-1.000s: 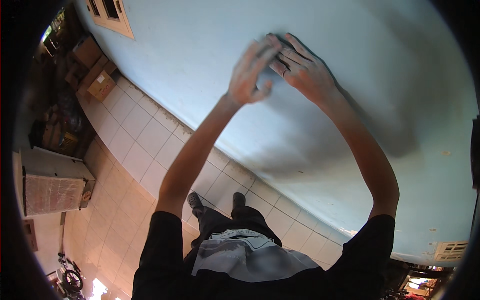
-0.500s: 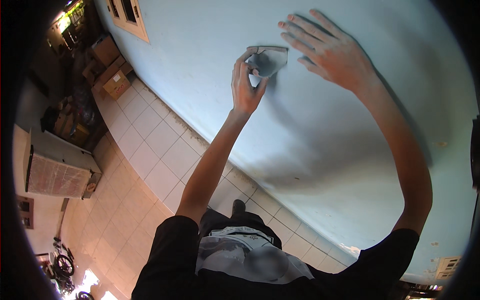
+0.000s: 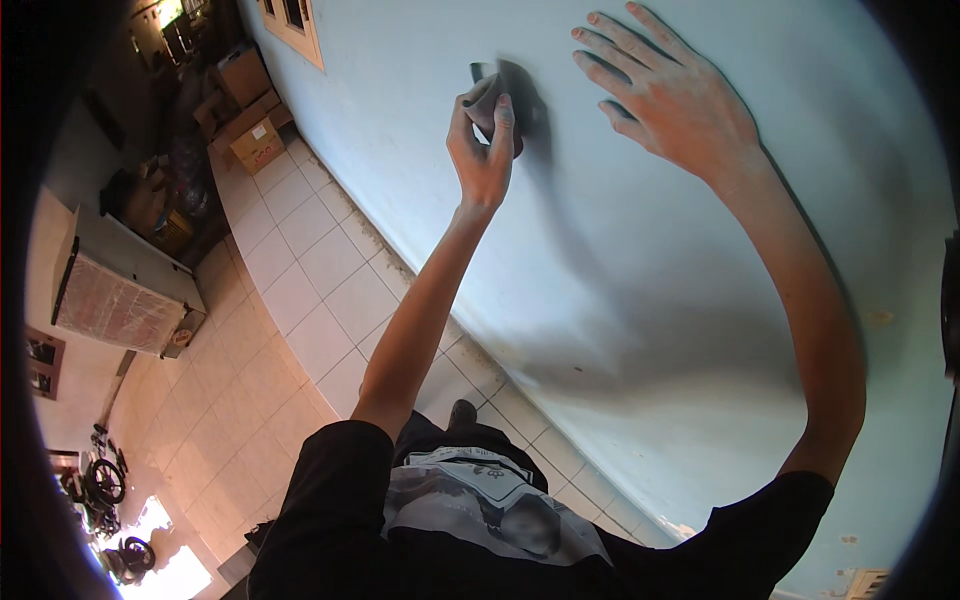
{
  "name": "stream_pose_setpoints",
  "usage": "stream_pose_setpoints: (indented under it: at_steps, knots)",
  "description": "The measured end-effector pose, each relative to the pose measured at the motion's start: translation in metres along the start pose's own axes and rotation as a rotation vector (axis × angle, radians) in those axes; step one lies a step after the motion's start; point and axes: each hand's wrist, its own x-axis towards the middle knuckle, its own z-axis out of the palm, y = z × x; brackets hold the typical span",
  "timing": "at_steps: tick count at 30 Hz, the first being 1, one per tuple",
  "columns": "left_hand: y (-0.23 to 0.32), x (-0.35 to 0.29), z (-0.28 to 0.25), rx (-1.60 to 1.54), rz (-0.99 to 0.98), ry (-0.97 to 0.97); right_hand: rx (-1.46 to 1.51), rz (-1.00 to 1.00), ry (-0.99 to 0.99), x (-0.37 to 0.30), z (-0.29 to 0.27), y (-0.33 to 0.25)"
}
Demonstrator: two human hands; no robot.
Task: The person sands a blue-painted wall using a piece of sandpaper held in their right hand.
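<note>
My left hand (image 3: 480, 165) is closed round a grey piece of sandpaper (image 3: 484, 97), which is bent into a curl between the thumb and fingers. Its shadow falls beside it on the pale blue wall (image 3: 640, 250), and the sheet seems to stand a little off the surface. Farther right, my right hand (image 3: 690, 115) lies against the same wall with its fingers spread, holding nothing.
A wooden-framed vent or window (image 3: 294, 30) is set in the wall at the upper left. Cardboard boxes (image 3: 257, 146) stand on the tiled floor (image 3: 300, 245) along its base. A plastic-wrapped cabinet (image 3: 130, 300) and parked motorbikes (image 3: 105, 485) are at the far left.
The sandpaper was spread flat by the wall; now it is curled up in my left hand, which has turned and come away slightly. My right hand has shifted slightly.
</note>
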Motion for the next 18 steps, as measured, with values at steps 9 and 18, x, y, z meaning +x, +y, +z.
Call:
stream_pose_setpoints:
  at_steps: [9,18]
  knots:
    - [-0.019,0.005,0.023,-0.087,0.108,-0.115,-0.085,0.021,0.0,0.007,-0.002,-0.014]
    - [-0.021,-0.02,0.044,0.157,0.164,-0.034,-0.066,-0.016,-0.038,0.013,0.008,-0.026]
